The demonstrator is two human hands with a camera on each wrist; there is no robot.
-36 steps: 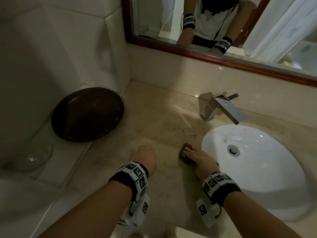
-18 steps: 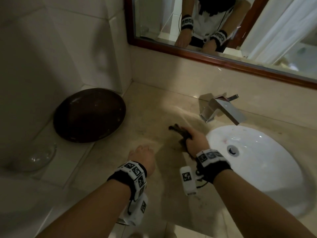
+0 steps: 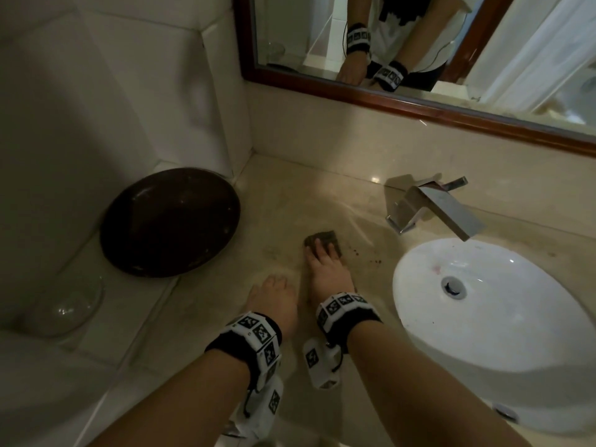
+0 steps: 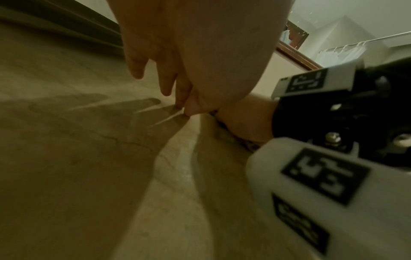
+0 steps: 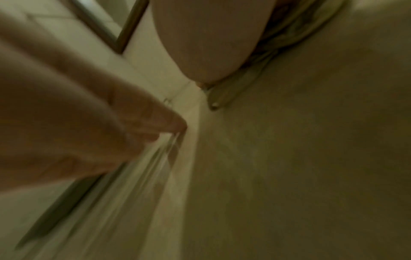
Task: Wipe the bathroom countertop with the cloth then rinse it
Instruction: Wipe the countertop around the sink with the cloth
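Observation:
A small dark cloth (image 3: 325,237) lies flat on the beige stone countertop (image 3: 290,201), between the dark bowl and the sink. My right hand (image 3: 324,262) presses on it with straight fingers, covering its near part. In the right wrist view a crumpled edge of the cloth (image 5: 273,47) shows beneath the palm. My left hand (image 3: 274,293) rests just left of the right wrist, fingertips (image 4: 165,88) down on the bare counter and holding nothing. A few dark specks (image 3: 374,261) lie on the counter right of the cloth.
A white oval sink (image 3: 522,350) sits at the right under a square chrome faucet (image 3: 442,211). A large dark bowl (image 3: 171,221) leans in the left corner, with a clear glass dish (image 3: 64,304) below it. A wood-framed mirror (image 3: 419,104) runs along the back wall.
My right hand has carried the cloth from the sink's edge, up toward the faucet, then left, and now presses it flat. The left hand has stayed in place.

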